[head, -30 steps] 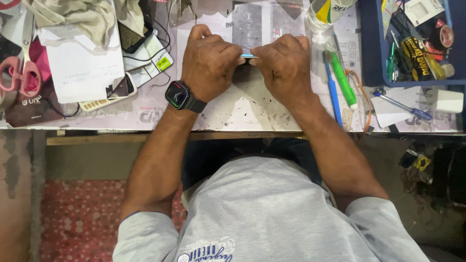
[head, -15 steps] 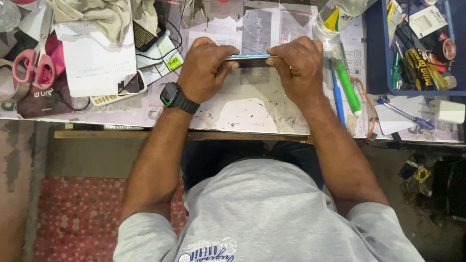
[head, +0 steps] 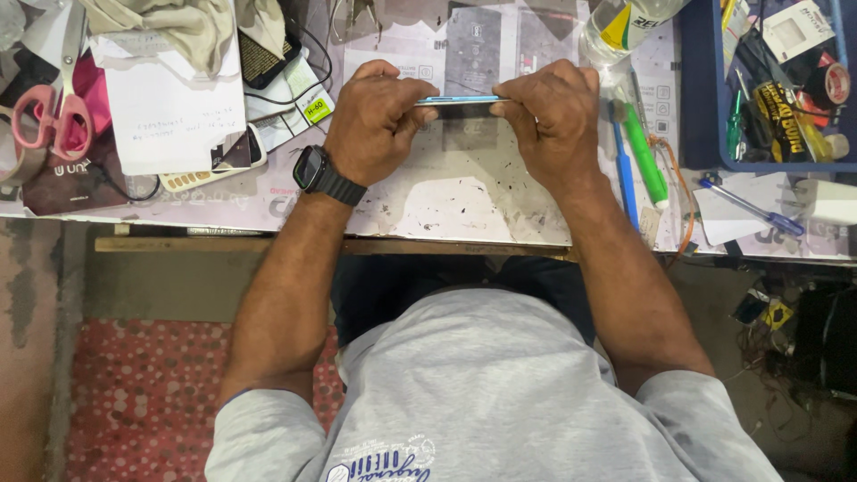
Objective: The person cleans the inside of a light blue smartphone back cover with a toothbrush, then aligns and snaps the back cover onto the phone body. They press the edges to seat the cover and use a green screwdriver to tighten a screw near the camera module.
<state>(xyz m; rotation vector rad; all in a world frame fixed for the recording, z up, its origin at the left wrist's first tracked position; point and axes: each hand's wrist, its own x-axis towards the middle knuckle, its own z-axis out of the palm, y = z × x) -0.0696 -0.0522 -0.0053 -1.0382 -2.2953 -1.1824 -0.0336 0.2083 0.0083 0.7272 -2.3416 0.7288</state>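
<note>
Near the upper centre of the frame, the left hand [head: 379, 120] and right hand [head: 549, 116] each pinch an end of a thin blue phone [head: 457, 100] held edge-up above the stained surface [head: 446, 192], with a green pen [head: 644, 152] to the right.

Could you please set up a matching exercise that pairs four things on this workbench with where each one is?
Things:
1. thin blue-edged device
2. pink-handled scissors
3. green pen
4. black wristwatch

Places:
A. on the left hand's wrist
B. far left of the bench, on the clutter beside the papers
C. held edge-on between both hands, left and right hand
D. lying on the bench just right of the right hand

Pairs: 1-C, 2-B, 3-D, 4-A
</note>
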